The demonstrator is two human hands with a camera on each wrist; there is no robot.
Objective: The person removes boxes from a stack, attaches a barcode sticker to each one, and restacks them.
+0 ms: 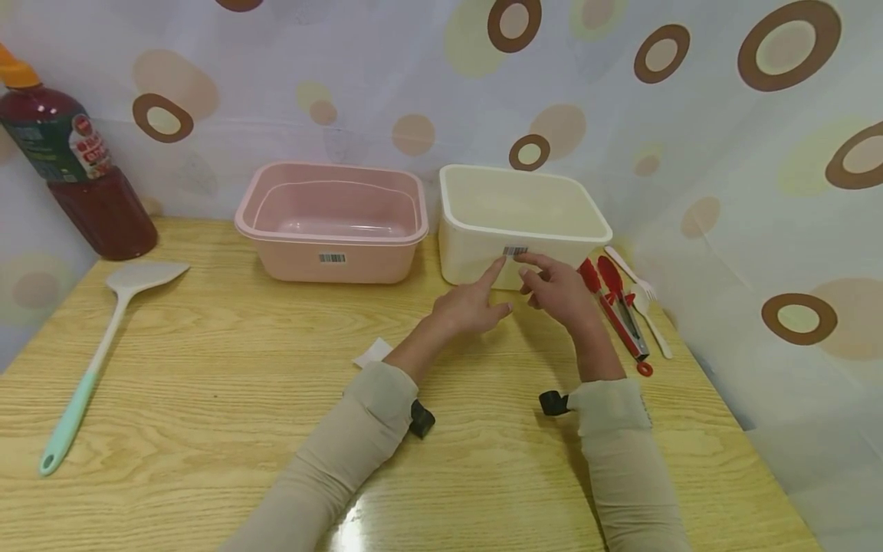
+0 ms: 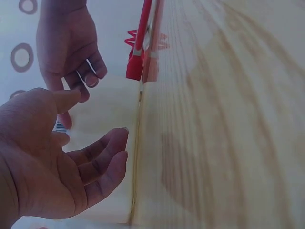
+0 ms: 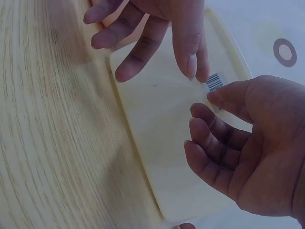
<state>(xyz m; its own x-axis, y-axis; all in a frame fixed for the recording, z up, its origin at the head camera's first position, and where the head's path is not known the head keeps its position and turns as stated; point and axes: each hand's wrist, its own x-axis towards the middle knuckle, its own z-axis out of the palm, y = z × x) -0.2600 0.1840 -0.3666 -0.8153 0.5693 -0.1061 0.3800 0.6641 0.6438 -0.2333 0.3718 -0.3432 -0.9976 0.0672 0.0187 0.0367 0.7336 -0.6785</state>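
A cream plastic basin (image 1: 483, 257) stands against the wall with a small barcode sticker (image 3: 214, 82) on its front side. My left hand (image 1: 469, 308) reaches up to it, index fingertip right at the sticker's lower left edge, thumb held apart. From the other side comes my right hand (image 1: 560, 293), its index finger on the sticker's right part and its other fingers loosely bent. In the right wrist view both index fingertips meet the sticker, which lies against the basin wall. Neither palm holds anything.
Left of the cream basin stands a pink basin (image 1: 334, 264) with its own barcode label. Red-tipped tongs (image 1: 621, 322) and a pale fork (image 1: 638, 280) lie at right. A turner (image 1: 103, 345) and a dark red bottle (image 1: 103, 207) are at left. White paper (image 1: 373, 353) lies near my left forearm.
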